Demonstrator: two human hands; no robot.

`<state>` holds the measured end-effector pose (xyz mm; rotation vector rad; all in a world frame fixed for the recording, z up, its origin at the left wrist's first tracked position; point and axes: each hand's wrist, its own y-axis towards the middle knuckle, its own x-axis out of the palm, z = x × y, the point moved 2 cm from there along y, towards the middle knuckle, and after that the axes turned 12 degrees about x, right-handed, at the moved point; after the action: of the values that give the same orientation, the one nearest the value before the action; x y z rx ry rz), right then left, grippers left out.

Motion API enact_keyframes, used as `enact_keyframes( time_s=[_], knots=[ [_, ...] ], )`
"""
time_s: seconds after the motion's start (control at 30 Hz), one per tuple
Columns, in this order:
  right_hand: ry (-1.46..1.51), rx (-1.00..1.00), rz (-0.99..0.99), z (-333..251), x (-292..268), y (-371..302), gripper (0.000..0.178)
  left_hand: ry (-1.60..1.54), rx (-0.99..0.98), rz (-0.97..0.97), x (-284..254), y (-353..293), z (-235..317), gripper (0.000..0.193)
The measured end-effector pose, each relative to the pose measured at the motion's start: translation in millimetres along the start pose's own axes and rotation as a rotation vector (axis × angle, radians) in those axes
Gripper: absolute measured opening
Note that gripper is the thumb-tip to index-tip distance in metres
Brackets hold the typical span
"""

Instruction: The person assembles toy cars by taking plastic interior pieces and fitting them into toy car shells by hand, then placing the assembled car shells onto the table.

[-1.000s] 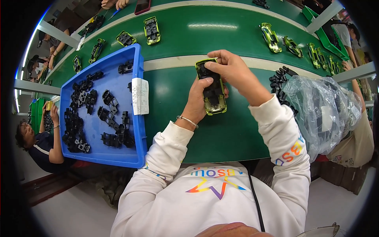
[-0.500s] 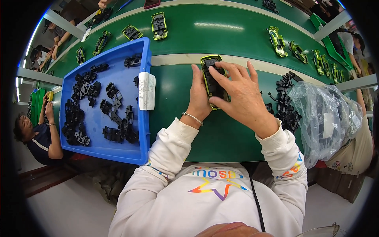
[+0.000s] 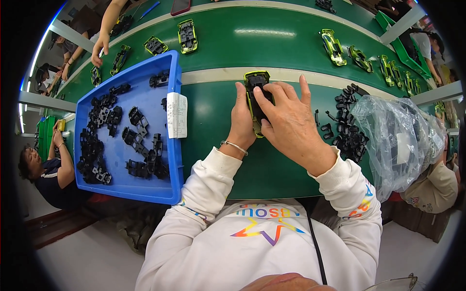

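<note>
A toy car body [image 3: 256, 82] with a lime-green rim and black inside is held in front of me, its open underside facing up. My left hand [image 3: 242, 116] is wrapped along its left side, the thumb pointing up beside the edge. My right hand [image 3: 291, 123] covers its right side. The index fingertip presses on the black inner part, the thumb lies near the lower end, and an outer finger sticks up. My right palm hides part of the car body.
A blue tray [image 3: 177, 167] of black plastic parts stands at left. Loose black parts [image 3: 350, 126] and a clear plastic bag [image 3: 395, 145] lie at right. Beyond, a green belt [image 3: 262, 51] carries several car bodies [image 3: 187, 36]. A co-worker's hand [image 3: 100, 48] reaches over the belt's left.
The car bodies on the belt have shifted left. A co-worker's arm has come in over the belt at far left. My fingers have shifted slightly on the car body, which both hands keep.
</note>
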<state>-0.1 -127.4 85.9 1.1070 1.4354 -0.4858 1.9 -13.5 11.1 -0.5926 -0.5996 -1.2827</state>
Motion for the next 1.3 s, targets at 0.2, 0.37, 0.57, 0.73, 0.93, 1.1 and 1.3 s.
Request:
enact_keyframes(
  time_s=[0.2, 0.37, 0.57, 0.73, 0.93, 1.1, 1.3],
  knots=[
    [0.013, -0.049, 0.018, 9, -3, 2, 0.052, 0.039, 0.011, 0.008, 0, 1, 0, 0.065],
    [0.056, -0.065, -0.062, 15, -7, 11, 0.046, 0.016, -0.015, -0.033, 0, 4, -3, 0.064],
    [-0.015, -0.09, -0.113, 13, -12, 19, 0.042, 0.038, -0.062, -0.013, 3, 2, 0, 0.063],
    [0.011, -0.121, -0.117, 15, -14, 19, 0.04, 0.058, -0.07, -0.034, 4, -1, -1, 0.064],
    [-0.012, -0.138, -0.132, 14, -15, 18, 0.038, 0.118, -0.014, -0.068, 4, -4, -2, 0.065],
    [-0.05, -0.15, -0.044, 18, -10, 20, 0.035, 0.111, -0.036, -0.046, 5, -2, -7, 0.063],
    [-0.028, -0.195, -0.032, 6, -19, 24, 0.044, 0.011, -0.029, -0.015, 6, -2, -1, 0.059]
  ],
)
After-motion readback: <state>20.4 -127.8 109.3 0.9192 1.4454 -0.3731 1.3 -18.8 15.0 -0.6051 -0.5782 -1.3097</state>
